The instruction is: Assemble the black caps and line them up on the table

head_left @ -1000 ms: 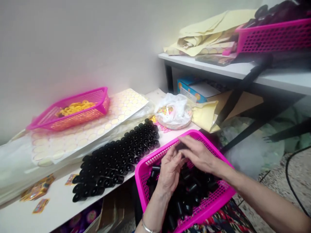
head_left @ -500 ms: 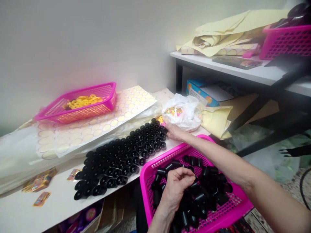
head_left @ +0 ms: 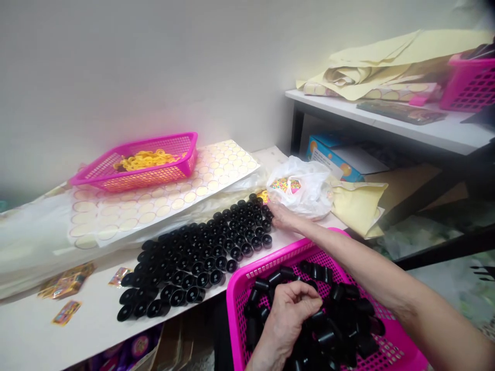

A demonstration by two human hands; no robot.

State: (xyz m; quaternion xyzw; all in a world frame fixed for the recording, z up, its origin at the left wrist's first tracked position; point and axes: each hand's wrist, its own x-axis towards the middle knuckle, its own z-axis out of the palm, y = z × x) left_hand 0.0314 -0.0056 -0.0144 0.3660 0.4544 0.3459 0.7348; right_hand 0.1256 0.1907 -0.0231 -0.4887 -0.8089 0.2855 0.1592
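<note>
Small black plastic cups (head_left: 203, 279) stand in close rows on the white table, open ends up. At the far right end of the rows, my right hand (head_left: 284, 216) has its fingers around a black cup; its fingertips are partly hidden. My left hand (head_left: 288, 312) is over the pink basket (head_left: 234, 314), thumb and fingers pinched together. What it holds, if anything, I cannot make out. Loose black cups (head_left: 328, 335) lie jumbled inside this basket, many on their sides.
Behind the rows, a pink basket of yellow plastic pieces (head_left: 149, 159) rests on sticker sheets (head_left: 216, 178). A white plastic bag (head_left: 309, 188) and a yellow envelope (head_left: 358, 203) lie near my right hand. Small printed packets (head_left: 67, 313) lie at left. A shelf (head_left: 386, 121) stands at right.
The view has shifted slightly, so the scene sits a little lower and further right. Both hands keep nearly the same places and poses.
</note>
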